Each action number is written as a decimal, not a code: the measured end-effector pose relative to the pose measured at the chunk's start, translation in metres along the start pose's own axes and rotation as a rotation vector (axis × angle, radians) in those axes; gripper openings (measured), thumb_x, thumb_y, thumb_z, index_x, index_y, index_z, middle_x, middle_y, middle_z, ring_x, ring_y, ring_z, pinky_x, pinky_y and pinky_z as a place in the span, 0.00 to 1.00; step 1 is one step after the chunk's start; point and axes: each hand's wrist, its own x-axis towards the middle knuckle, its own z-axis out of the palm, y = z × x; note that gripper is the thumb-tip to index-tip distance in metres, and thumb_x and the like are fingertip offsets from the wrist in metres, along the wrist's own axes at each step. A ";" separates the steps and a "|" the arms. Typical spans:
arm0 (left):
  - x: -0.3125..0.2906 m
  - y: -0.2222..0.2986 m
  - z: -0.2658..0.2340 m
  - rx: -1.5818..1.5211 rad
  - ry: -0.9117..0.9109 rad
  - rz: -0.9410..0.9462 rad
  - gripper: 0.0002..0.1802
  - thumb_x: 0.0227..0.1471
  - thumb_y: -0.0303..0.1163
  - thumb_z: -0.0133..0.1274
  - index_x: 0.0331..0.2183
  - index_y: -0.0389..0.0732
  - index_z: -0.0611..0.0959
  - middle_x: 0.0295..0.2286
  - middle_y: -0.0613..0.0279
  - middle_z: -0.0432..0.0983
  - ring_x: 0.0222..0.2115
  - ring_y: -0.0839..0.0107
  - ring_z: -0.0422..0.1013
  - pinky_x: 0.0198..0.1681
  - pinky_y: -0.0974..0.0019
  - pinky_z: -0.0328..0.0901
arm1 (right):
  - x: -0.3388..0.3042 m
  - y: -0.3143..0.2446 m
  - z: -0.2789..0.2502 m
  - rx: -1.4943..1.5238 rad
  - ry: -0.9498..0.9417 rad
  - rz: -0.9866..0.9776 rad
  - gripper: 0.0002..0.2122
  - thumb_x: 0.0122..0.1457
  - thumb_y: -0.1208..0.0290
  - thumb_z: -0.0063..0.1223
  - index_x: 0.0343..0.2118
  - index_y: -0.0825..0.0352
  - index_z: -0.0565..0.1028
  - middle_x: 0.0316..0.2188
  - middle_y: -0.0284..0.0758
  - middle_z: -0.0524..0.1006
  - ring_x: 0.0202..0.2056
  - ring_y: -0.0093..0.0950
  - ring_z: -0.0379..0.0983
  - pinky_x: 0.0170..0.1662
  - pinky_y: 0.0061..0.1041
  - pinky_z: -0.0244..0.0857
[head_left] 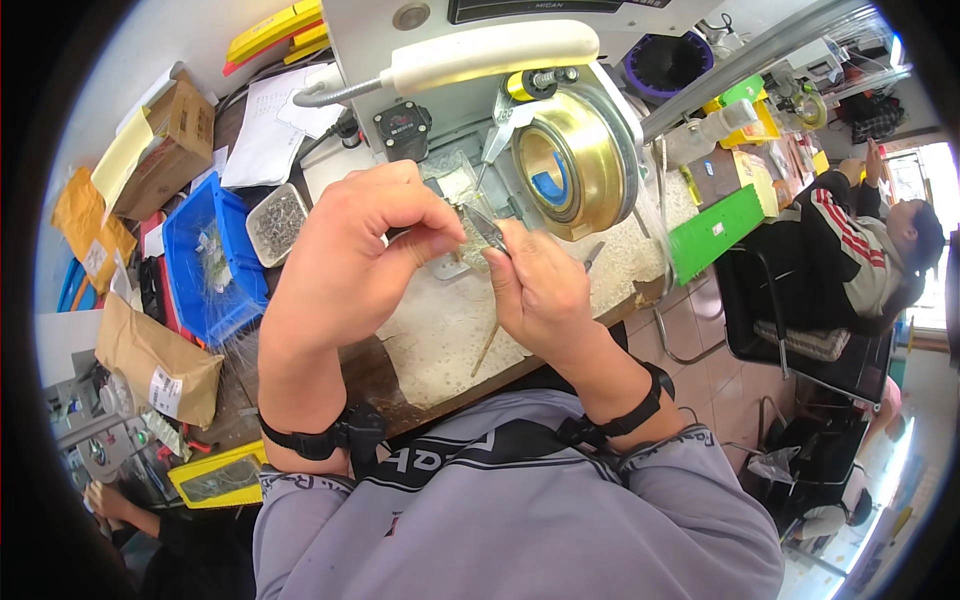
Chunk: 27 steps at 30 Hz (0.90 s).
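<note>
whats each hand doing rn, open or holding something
Left hand: fingers curled, thumb and forefinger close together; whether they hold anything small cannot be told.
Right hand: closed, holding a small metal tool.

Hand tool (488, 230) looks like grey metal, the gold spool (602, 150) is properly shiny metal, white lamp-like arm (495, 56) is smooth semi-gloss plastic, blue bin (183, 262) slick plastic too, carton (182, 140) matt cardboard, worktop (430, 345) kinda rough and scuffed, shirt (530, 515) just matt cloth tbh
</note>
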 end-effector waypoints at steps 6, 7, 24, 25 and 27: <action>-0.014 -0.010 -0.045 -0.413 -0.155 0.261 0.06 0.44 0.22 0.66 0.23 0.43 0.85 0.23 0.68 0.76 0.28 0.70 0.71 0.34 0.63 0.62 | -0.008 0.001 -0.020 0.063 -0.039 0.108 0.19 0.58 0.76 0.62 0.52 0.73 0.73 0.27 0.40 0.73 0.24 0.39 0.72 0.27 0.35 0.67; -0.014 -0.012 -0.052 -0.418 -0.165 0.274 0.06 0.44 0.22 0.66 0.23 0.43 0.85 0.23 0.68 0.76 0.28 0.70 0.71 0.34 0.63 0.62 | -0.014 0.005 -0.028 0.054 -0.086 0.138 0.20 0.58 0.75 0.62 0.53 0.73 0.73 0.27 0.40 0.74 0.25 0.39 0.72 0.27 0.35 0.67; -0.056 0.039 -0.035 -0.602 -0.151 0.327 0.04 0.44 0.25 0.68 0.22 0.41 0.88 0.21 0.65 0.77 0.26 0.66 0.72 0.30 0.61 0.63 | -0.067 0.078 -0.084 -0.574 -0.198 0.205 0.18 0.58 0.64 0.61 0.49 0.68 0.76 0.34 0.39 0.76 0.38 0.40 0.73 0.41 0.38 0.68; -0.061 0.042 -0.036 -0.524 -0.098 0.304 0.03 0.45 0.24 0.68 0.23 0.39 0.88 0.22 0.64 0.77 0.26 0.67 0.72 0.30 0.63 0.64 | -0.066 0.080 -0.085 -0.594 -0.150 0.230 0.18 0.57 0.65 0.62 0.48 0.67 0.77 0.35 0.41 0.76 0.40 0.41 0.73 0.43 0.40 0.68; -0.064 0.047 -0.043 -0.420 0.032 0.223 0.03 0.46 0.21 0.66 0.26 0.36 0.87 0.24 0.63 0.77 0.27 0.70 0.72 0.30 0.67 0.64 | -0.071 0.083 -0.090 -0.578 -0.006 0.163 0.16 0.57 0.66 0.62 0.47 0.68 0.79 0.37 0.42 0.76 0.40 0.43 0.73 0.43 0.41 0.67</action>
